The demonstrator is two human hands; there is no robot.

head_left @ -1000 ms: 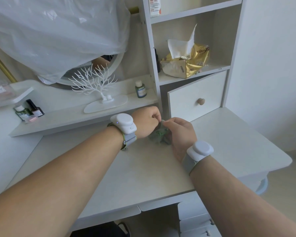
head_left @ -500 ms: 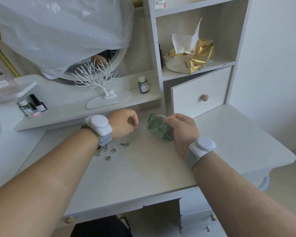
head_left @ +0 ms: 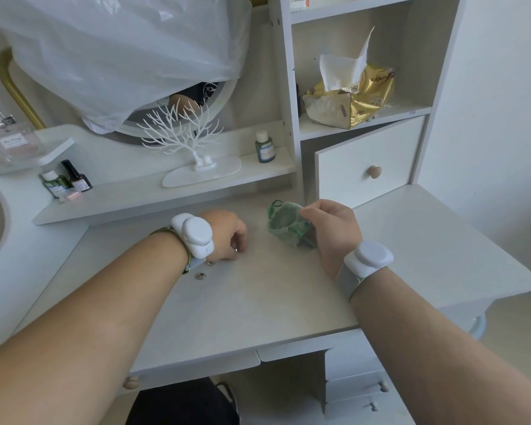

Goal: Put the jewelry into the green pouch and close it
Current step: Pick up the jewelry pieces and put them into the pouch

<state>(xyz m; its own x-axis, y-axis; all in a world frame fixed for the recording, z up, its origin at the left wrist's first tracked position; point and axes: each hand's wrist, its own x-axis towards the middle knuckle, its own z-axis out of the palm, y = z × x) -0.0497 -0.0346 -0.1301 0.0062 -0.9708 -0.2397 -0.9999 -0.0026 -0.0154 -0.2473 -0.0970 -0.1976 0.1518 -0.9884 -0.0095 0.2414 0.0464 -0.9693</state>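
Note:
A sheer green pouch (head_left: 284, 223) rests on the white desk (head_left: 258, 302), its mouth held open toward the left. My right hand (head_left: 331, 228) pinches the pouch's upper rim. My left hand (head_left: 227, 233) is curled over small silver jewelry pieces on the desk, and one piece (head_left: 236, 249) shows at its fingertips. Two more small rings (head_left: 201, 275) lie just below that wrist. Whatever else lies under the left hand is hidden.
A white tree-shaped jewelry stand (head_left: 196, 154) and small bottles (head_left: 264, 147) stand on the raised shelf behind. A drawer with a round knob (head_left: 374, 171) sits at the back right. A tissue pack (head_left: 350, 102) fills the cubby above.
My left hand left the pouch, moved left and came down onto the jewelry pieces. My right hand keeps hold of the pouch, whose mouth now gapes open.

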